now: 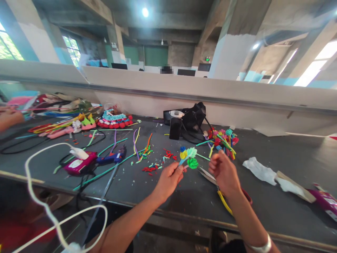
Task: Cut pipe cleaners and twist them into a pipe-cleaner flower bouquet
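Above desk (276,151), gripping flowers (191,153) by the stems in left hand (170,179) | holding right hand (223,172) to their right with curled fingers, partly covering scissors (224,203); cannot tell whether pinching anything | beyond, on desk: red scraps (170,154), bouquet (217,140), upright phone (175,128) | well left: glue gun (112,158)

The dark table (284,149) bears a blue glue gun (108,159), red clippings (149,169) and scissors (210,177).
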Action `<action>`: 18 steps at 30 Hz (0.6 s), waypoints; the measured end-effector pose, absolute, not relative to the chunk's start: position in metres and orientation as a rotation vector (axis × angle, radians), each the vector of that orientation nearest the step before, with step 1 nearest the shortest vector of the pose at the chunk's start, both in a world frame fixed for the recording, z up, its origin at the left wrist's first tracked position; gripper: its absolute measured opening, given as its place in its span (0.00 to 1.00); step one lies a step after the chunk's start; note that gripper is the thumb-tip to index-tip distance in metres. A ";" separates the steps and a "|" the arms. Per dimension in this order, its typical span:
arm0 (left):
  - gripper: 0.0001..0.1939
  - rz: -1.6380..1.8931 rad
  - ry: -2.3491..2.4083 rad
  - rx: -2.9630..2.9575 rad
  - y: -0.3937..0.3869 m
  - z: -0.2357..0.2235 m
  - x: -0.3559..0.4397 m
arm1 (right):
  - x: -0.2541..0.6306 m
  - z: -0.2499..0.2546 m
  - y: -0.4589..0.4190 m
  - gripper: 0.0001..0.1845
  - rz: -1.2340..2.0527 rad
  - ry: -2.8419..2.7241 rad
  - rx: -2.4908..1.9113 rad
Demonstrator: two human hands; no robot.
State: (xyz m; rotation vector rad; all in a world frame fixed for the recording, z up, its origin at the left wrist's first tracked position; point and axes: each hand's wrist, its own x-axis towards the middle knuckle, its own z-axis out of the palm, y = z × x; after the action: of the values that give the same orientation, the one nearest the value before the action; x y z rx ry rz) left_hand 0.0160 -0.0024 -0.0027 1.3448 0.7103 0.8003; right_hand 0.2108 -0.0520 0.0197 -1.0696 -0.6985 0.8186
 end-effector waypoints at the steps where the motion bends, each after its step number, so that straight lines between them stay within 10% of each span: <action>1: 0.23 0.820 0.701 1.302 -0.002 -0.002 0.016 | 0.203 0.017 -0.052 0.22 0.882 -0.751 -1.089; 18: 0.19 0.885 0.694 1.570 -0.009 -0.006 0.015 | 0.131 -0.009 -0.047 0.13 0.826 -0.863 -1.094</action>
State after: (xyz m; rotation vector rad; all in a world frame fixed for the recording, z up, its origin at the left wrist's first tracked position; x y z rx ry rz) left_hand 0.0149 -0.0087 -0.0065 1.5704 0.6942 0.8847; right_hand 0.1314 -0.0468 -0.0091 -1.0938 -0.8628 0.8260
